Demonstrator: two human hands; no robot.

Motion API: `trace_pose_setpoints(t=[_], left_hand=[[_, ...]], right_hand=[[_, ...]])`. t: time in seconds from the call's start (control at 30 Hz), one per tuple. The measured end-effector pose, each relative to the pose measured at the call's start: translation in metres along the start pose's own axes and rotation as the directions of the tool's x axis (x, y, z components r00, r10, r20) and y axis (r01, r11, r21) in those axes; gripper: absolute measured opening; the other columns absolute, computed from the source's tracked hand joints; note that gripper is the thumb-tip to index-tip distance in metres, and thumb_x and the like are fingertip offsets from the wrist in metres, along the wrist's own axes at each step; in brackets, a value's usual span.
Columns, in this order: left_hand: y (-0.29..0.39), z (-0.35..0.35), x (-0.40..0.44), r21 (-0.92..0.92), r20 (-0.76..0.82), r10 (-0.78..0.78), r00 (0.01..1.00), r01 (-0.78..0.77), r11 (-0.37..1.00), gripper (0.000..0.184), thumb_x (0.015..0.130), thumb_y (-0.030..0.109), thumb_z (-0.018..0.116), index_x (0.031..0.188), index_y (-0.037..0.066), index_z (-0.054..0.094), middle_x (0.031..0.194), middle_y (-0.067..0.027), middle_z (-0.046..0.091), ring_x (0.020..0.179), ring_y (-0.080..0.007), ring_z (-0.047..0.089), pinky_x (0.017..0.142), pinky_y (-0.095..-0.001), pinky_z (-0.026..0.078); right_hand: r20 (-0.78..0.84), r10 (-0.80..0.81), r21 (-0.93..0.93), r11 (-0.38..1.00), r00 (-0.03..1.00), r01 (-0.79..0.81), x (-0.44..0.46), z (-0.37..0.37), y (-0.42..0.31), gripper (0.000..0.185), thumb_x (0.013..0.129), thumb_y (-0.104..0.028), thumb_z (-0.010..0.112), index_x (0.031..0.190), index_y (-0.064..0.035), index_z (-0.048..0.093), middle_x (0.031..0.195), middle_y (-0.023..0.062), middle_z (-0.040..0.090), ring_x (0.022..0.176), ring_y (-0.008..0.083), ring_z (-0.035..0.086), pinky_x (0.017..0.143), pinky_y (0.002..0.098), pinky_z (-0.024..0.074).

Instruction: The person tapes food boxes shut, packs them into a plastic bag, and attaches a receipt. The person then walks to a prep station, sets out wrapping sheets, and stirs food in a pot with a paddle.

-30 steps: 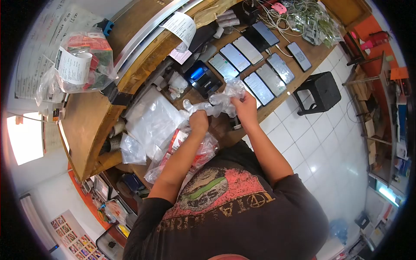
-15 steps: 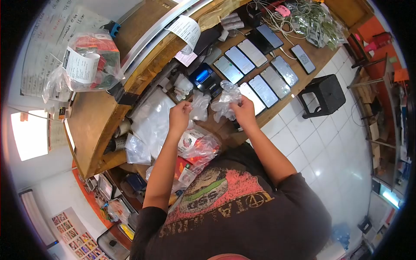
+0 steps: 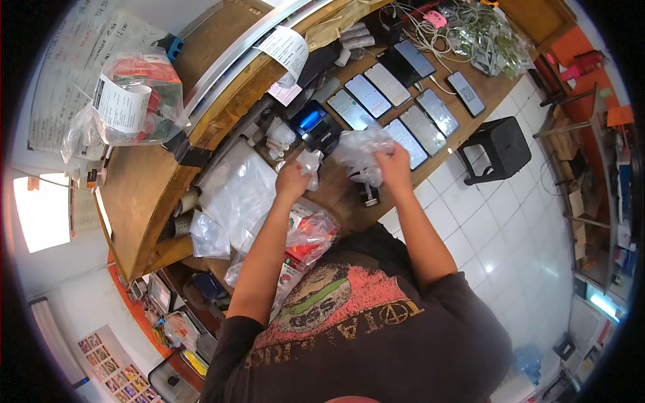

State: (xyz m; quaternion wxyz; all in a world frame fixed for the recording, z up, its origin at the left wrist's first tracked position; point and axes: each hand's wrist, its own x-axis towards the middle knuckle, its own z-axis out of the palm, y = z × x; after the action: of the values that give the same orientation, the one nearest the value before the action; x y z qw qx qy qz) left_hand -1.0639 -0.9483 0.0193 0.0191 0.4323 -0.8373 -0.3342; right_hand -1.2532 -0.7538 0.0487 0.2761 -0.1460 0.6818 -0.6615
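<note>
My right hand (image 3: 395, 166) is closed on a crumpled clear plastic bag (image 3: 363, 149), which hangs over the counter beside the phones and covers part of the nearest one. My left hand (image 3: 293, 181) pinches a smaller clear plastic bag (image 3: 310, 160) in front of a small black device (image 3: 314, 126) with a blue-lit top. Below my left forearm, against my body, rests a clear bag with red packets (image 3: 312, 235). Flat clear plastic bags (image 3: 235, 181) lie to the left of my left hand.
Several phones (image 3: 368, 94) lie in rows on the wooden counter (image 3: 339, 201). White cables (image 3: 430, 40) and bagged green leaves (image 3: 494, 43) are at the far end. A black stool (image 3: 500, 148) stands on the tiled floor. A filled bag with a receipt (image 3: 141, 101) sits on the raised ledge.
My right hand has moved right with its plastic bag, away from my left hand. My left hand has shifted slightly right and down, onto the smaller bag.
</note>
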Motion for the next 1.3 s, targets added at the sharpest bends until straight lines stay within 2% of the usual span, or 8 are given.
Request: trace_pose_setpoints(t=[0.07, 0.33, 0.47, 0.57, 0.83, 1.0, 1.13, 1.3], left_hand=[[0.013, 0.010, -0.006, 0.337, 0.091, -0.097, 0.991, 0.061, 0.939, 0.039, 0.078, 0.034, 0.072, 0.097, 0.001, 0.068, 0.099, -0.0203, 0.068, 0.096, -0.0347, 0.066, 0.082, -0.0435, 0.053], [0.012, 0.015, -0.008, 0.325, -0.172, -0.037, 0.984, 0.092, 0.941, 0.027, 0.074, 0.031, 0.075, 0.075, 0.005, 0.070, 0.079, -0.0183, 0.067, 0.075, -0.0381, 0.065, 0.067, -0.0491, 0.050], [-0.003, -0.010, -0.004, 0.289, -0.264, 0.100, 0.959, -0.020, 0.957, 0.033, 0.062, 0.022, 0.083, 0.062, 0.003, 0.056, 0.066, -0.0174, 0.061, 0.063, -0.0376, 0.060, 0.055, -0.0504, 0.041], [0.021, -0.035, -0.013, 0.298, -0.228, 0.094, 0.969, -0.023, 0.954, 0.015, 0.074, 0.014, 0.073, 0.087, 0.006, 0.074, 0.085, -0.0169, 0.070, 0.077, -0.0362, 0.066, 0.067, -0.0433, 0.051], [0.087, -0.052, -0.051, 0.316, -0.219, 0.413, 0.884, -0.336, 0.887, 0.012, 0.079, 0.003, 0.062, 0.086, 0.000, 0.072, 0.087, -0.0195, 0.068, 0.083, -0.0349, 0.066, 0.074, -0.0422, 0.051], [0.147, -0.038, -0.101, -0.261, 0.092, 0.513, 0.853, -0.477, 0.839, 0.015, 0.079, 0.001, 0.061, 0.091, -0.002, 0.069, 0.084, -0.0205, 0.067, 0.078, -0.0323, 0.066, 0.072, -0.0368, 0.051], [0.137, -0.048, -0.113, -0.189, -0.053, 0.447, 0.893, -0.449, 0.874, 0.012, 0.078, 0.006, 0.066, 0.087, -0.001, 0.067, 0.082, -0.0157, 0.067, 0.077, -0.0286, 0.064, 0.071, -0.0358, 0.050], [0.114, -0.083, -0.146, -0.172, -0.034, 0.455, 0.890, -0.453, 0.875, 0.034, 0.076, 0.008, 0.072, 0.109, 0.003, 0.067, 0.091, -0.0122, 0.068, 0.083, -0.0200, 0.063, 0.072, -0.0301, 0.049]], right_hand=[[-0.107, 0.007, 0.018, 1.000, 0.994, -0.005, 0.004, -0.021, -0.004, 0.024, 0.078, -0.003, 0.059, 0.100, 0.0030, 0.068, 0.089, 0.0073, 0.070, 0.080, 0.0122, 0.063, 0.074, 0.0275, 0.0496], [-0.165, 0.018, 0.104, 0.995, 0.986, -0.001, -0.010, -0.050, 0.010, 0.023, 0.079, -0.003, 0.061, 0.101, 0.0016, 0.067, 0.092, 0.0056, 0.069, 0.080, 0.0135, 0.064, 0.072, 0.0285, 0.0503], [-0.232, 0.023, -0.312, 0.945, 0.972, -0.097, -0.016, -0.033, 0.050, 0.019, 0.079, -0.013, 0.063, 0.093, -0.0038, 0.071, 0.077, 0.0052, 0.069, 0.070, 0.0108, 0.060, 0.063, 0.0323, 0.0500], [-0.251, -0.026, -0.223, 0.974, 0.968, -0.032, -0.044, -0.019, -0.012, 0.023, 0.077, -0.016, 0.061, 0.093, -0.0001, 0.068, 0.081, 0.0210, 0.067, 0.075, 0.0258, 0.066, 0.070, 0.0394, 0.0507], [-0.403, -0.120, -0.130, 0.989, 0.907, 0.073, -0.064, 0.006, 0.009, 0.026, 0.077, -0.014, 0.062, 0.098, 0.0018, 0.064, 0.082, 0.0173, 0.066, 0.073, 0.0253, 0.064, 0.069, 0.0370, 0.0497], [-0.019, -0.306, -0.154, 0.942, 0.952, 0.299, -0.083, 0.030, 0.021, 0.022, 0.078, -0.009, 0.061, 0.098, 0.0007, 0.064, 0.083, 0.0145, 0.064, 0.077, 0.0201, 0.062, 0.071, 0.0354, 0.0493], [0.317, -0.251, 0.195, 0.961, 0.915, 0.197, -0.105, 0.032, 0.010, 0.028, 0.079, -0.004, 0.061, 0.107, -0.0003, 0.062, 0.091, 0.0037, 0.064, 0.083, 0.0118, 0.059, 0.076, 0.0305, 0.0494], [0.406, -0.154, 0.193, 0.978, 0.901, 0.080, -0.113, 0.054, -0.002, 0.034, 0.078, -0.004, 0.064, 0.112, -0.0003, 0.063, 0.098, 0.0031, 0.067, 0.088, 0.0097, 0.059, 0.076, 0.0282, 0.0493]])
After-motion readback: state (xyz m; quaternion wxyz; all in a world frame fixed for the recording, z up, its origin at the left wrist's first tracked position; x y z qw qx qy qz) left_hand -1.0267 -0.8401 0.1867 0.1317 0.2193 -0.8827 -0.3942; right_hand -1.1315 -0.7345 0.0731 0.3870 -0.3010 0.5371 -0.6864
